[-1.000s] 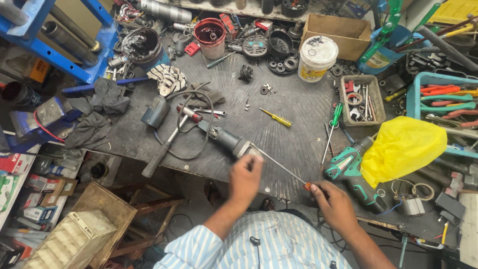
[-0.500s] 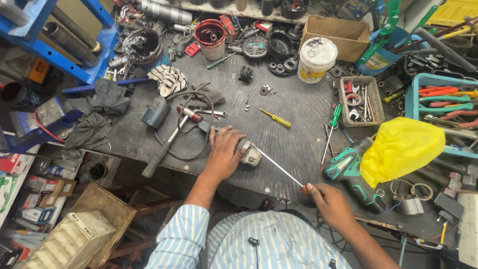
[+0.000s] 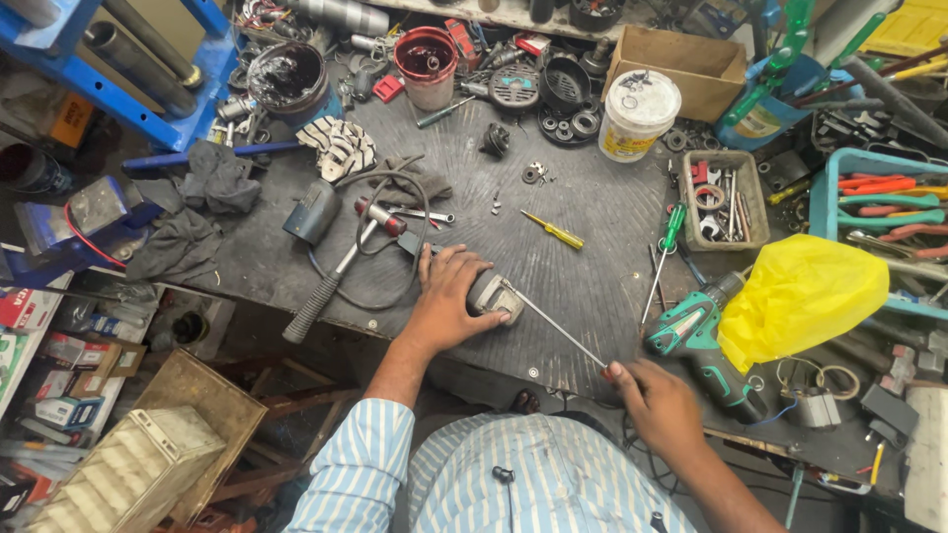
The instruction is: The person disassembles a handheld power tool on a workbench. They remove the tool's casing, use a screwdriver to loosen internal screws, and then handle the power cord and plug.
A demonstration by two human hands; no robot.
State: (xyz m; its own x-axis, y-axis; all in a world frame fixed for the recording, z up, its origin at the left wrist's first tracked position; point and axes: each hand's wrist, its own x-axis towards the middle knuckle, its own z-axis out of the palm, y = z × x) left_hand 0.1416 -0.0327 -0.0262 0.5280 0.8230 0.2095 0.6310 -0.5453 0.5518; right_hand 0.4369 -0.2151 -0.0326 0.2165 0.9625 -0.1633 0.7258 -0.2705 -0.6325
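Observation:
My left hand [image 3: 446, 296] lies over a grey power tool body [image 3: 496, 293] on the dark workbench [image 3: 592, 212] and grips it near its cable end. My right hand [image 3: 660, 400] holds the handle of a long thin screwdriver [image 3: 559, 331]. Its shaft slants up and left, and the tip meets the tool's front end. A black cable [image 3: 380, 232] loops away from the tool towards a hammer [image 3: 336, 271] with a black grip.
A green cordless drill [image 3: 703, 341] and a yellow plastic bag [image 3: 802, 296] lie right of my right hand. A yellow screwdriver [image 3: 553, 230], a green screwdriver [image 3: 664, 257], a white tub [image 3: 637, 114], a red pot [image 3: 427, 64], a parts tray [image 3: 723, 197] and a cardboard box [image 3: 676, 61] crowd the bench.
My left hand slid left along the power tool, from near the screwdriver shaft onto the tool's body. The right hand keeps the screwdriver in nearly the same place.

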